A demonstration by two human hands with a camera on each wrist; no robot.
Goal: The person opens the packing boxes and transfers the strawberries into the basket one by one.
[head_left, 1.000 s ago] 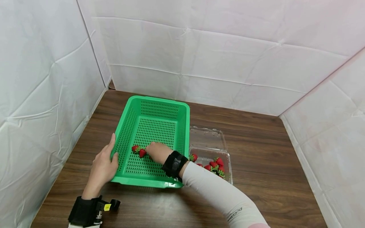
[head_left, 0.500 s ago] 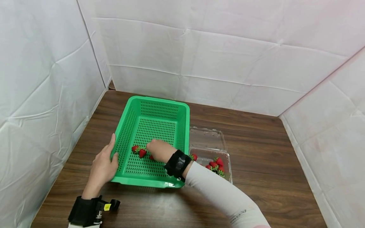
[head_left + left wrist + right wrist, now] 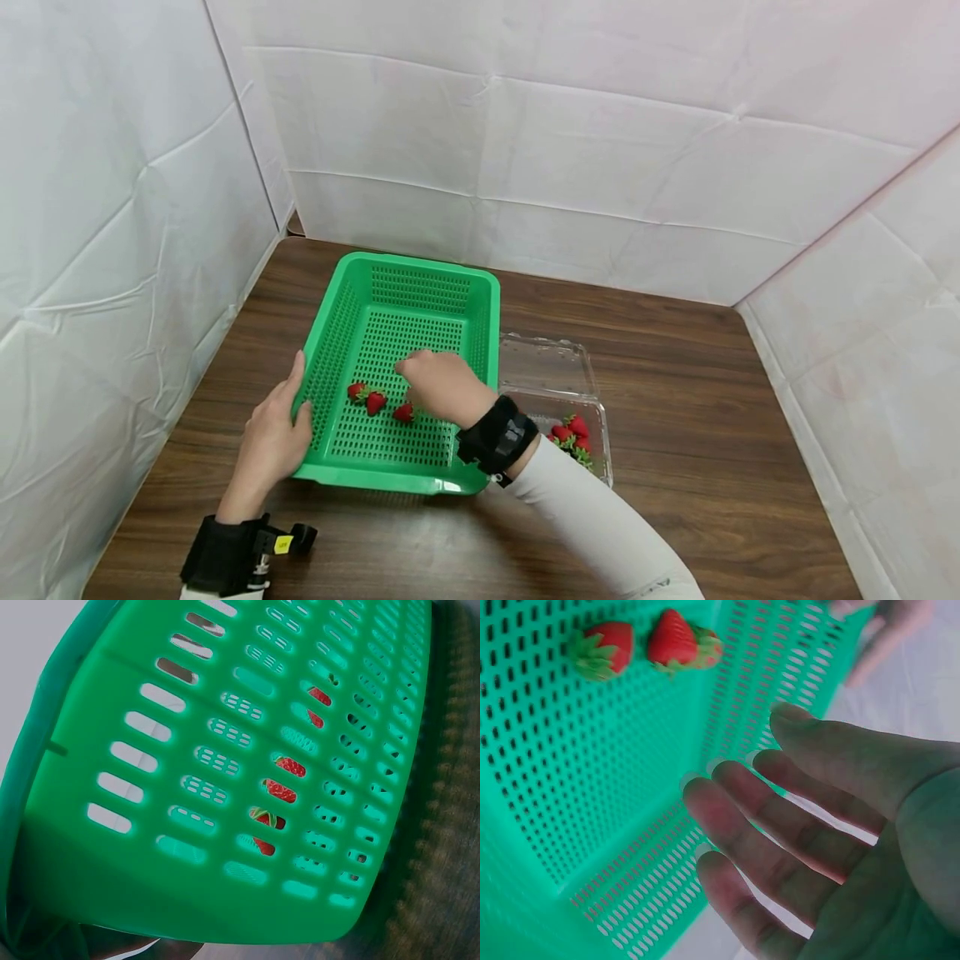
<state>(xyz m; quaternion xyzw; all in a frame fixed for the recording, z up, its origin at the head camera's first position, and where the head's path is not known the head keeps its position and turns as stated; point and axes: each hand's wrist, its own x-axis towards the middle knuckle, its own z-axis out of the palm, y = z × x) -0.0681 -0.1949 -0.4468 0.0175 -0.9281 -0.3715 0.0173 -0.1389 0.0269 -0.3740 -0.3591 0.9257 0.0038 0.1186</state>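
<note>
A green perforated basket (image 3: 420, 265) sits on the brown table. Three strawberries lie on its floor: one at the left (image 3: 357, 390), one in the middle (image 3: 375, 402) and one at the right (image 3: 403, 412). My right hand (image 3: 437, 383) hovers just above and right of them, fingers relaxed and empty; the right wrist view shows its bare open palm (image 3: 795, 832) over the mesh and two of the strawberries (image 3: 676, 641). My left hand (image 3: 273, 433) grips the basket's left wall, thumb along the rim. The left wrist view shows the basket wall (image 3: 187, 847) with strawberries (image 3: 281, 791) behind the slots.
An open clear clamshell box (image 3: 547, 367) lies right of the basket, touching it, with several strawberries (image 3: 572, 435) in its near half. White padded walls (image 3: 600, 167) close in the table at the back and both sides. Bare wood (image 3: 712, 400) lies right of the box.
My right hand has risen from the basket floor and drawn back to the right, empty. A third strawberry now lies where it was. The left hand and basket have not moved.
</note>
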